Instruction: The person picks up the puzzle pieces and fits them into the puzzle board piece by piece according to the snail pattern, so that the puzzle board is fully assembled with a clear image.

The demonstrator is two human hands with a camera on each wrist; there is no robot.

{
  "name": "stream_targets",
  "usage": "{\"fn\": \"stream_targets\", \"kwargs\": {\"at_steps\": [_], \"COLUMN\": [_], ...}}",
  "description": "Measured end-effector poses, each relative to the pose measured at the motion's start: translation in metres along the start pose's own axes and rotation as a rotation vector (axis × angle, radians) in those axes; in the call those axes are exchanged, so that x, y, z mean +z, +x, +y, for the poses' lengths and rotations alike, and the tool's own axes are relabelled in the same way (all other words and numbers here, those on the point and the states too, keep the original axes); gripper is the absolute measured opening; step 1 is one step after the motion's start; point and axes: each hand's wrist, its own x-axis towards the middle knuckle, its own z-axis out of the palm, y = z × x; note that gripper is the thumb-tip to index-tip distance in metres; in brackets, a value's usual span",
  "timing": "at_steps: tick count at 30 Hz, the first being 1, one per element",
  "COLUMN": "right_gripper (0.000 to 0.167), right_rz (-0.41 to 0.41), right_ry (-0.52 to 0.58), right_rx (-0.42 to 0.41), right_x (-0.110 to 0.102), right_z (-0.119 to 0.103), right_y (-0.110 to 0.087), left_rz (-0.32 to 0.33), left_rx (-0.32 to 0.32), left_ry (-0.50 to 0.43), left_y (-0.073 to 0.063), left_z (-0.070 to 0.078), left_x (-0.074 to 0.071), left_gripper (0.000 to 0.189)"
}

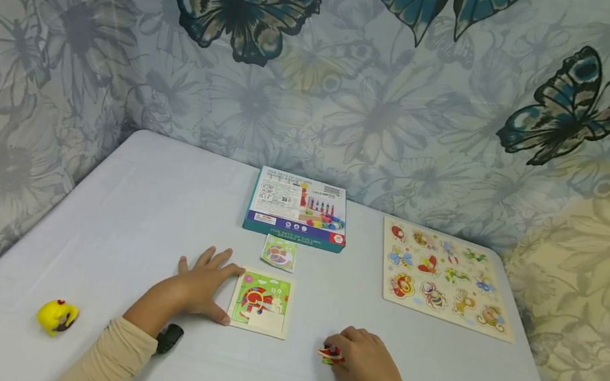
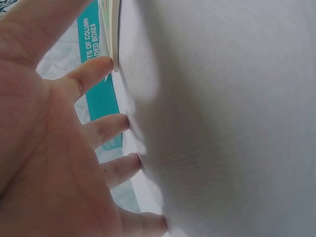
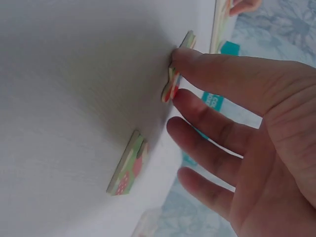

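A small square jigsaw board (image 1: 257,327) with a red and green picture lies on the table, its lower right part bare wood. My left hand (image 1: 202,288) is spread at the board's left side, thumb by the lower corner and a fingertip by the upper one. In the left wrist view its fingers (image 2: 106,131) reach down to the tabletop. To the right of the board, my right hand (image 1: 366,365) pinches a puzzle piece (image 3: 173,84) between thumb and fingertip. A second puzzle piece (image 3: 127,165), green with red, lies on the table near that hand.
A small picture card (image 1: 279,253) lies beyond the board, in front of a boxed bead set (image 1: 298,210). At the back right is a wooden board of insect pictures (image 1: 448,280). A yellow toy (image 1: 56,317) sits at the front left. A patterned wall (image 1: 318,118) stands behind the table.
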Motion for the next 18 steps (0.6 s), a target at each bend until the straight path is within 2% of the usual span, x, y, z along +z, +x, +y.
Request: {"fn": "stream_targets", "kwargs": {"at_steps": [9, 18], "right_gripper": [0.031, 0.03], "right_rz": [0.001, 0.023], "right_ry": [0.0, -0.029], "right_rx": [-0.024, -0.106], "right_x": [-0.003, -0.01], "right_z": [-0.005, -0.031], "right_y": [0.001, 0.028], "left_rz": [-0.002, -0.007], "left_rx": [-0.007, -0.001], "left_ry": [0.003, 0.011], "left_y": [-0.001, 0.002], "left_z": [0.0, -0.002], "left_x": [0.0, 0.001], "left_gripper": [0.089, 0.09]}}
